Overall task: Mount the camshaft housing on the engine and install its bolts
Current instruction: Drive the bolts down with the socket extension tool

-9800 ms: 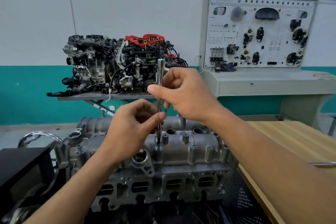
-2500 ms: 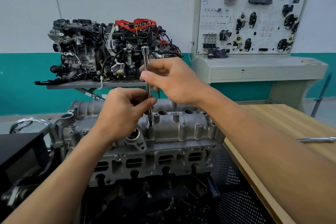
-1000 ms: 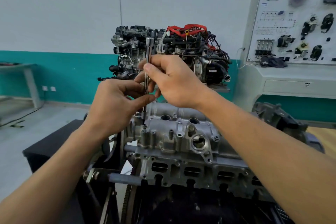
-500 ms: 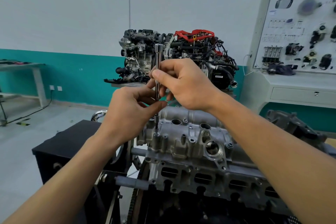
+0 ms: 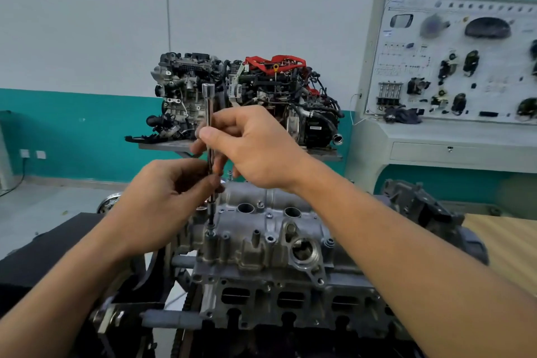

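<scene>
1. Writing: the header line and labels on the training board [image 5: 453,61] are too blurred to read. No brand shows on the tool or the castings.
2. Your left hand [image 5: 162,200]: thumb and fingers pinch the lower shaft of the socket driver [image 5: 208,102].
3. Your right hand [image 5: 255,148]: fingers and thumb pinch the same shaft higher up, just above your left.
4. Socket driver: upright, its tip seated on a bolt [image 5: 210,233] at the near left end of the camshaft housing [image 5: 261,244].
5. Camshaft housing: lies on top of the engine [image 5: 290,299], directly below your hands.
6. Behind: a display engine [image 5: 247,96] with red hoses on a grey stand, partly hidden by your right hand.
7. Left: a black cabinet [image 5: 43,253] close against the engine, with open grey floor beyond it.
8. Right: a dark casting [image 5: 421,212] at the engine's far end, then the edge of a wooden bench [image 5: 505,241].
</scene>
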Demonstrator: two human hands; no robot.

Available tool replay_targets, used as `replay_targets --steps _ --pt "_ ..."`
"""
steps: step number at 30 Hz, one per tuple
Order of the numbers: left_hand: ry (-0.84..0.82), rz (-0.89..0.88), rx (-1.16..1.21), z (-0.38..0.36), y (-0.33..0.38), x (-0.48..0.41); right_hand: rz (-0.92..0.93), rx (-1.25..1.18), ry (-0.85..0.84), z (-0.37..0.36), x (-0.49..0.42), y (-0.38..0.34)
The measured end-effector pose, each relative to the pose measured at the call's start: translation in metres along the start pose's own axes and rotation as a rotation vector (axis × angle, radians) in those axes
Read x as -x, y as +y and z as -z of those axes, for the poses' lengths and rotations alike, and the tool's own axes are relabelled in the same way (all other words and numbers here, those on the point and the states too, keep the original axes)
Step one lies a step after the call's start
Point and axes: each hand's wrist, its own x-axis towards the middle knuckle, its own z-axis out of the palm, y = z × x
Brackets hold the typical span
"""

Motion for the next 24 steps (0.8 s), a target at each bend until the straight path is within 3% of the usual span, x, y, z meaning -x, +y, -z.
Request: replay_targets --steps 5,12,14,19,24 --pt "0.235 -0.002 -0.008 -0.004 0.005 -0.004 -0.017 0.198 0.179 -0.004 -0.002 -0.001" --pt "-0.098 -0.021 -0.021 0.009 0.011 -0.007 -0.047 -0.01 -0.011 0.0 -0.001 -0.007" --pt "-0.06 -0.012 -0.017 0.01 0.011 -0.008 -0.041 0.002 -0.009 0.002 0.0 -0.007" --pt "0.152 0.016 0.077 0.008 0.01 -0.008 -0.02 0.169 0.177 -0.001 -0.003 -0.001" --pt "0.078 -0.092 -0.09 0.009 0.007 -0.007 -0.053 0.102 0.144 0.0 -0.002 -0.001"
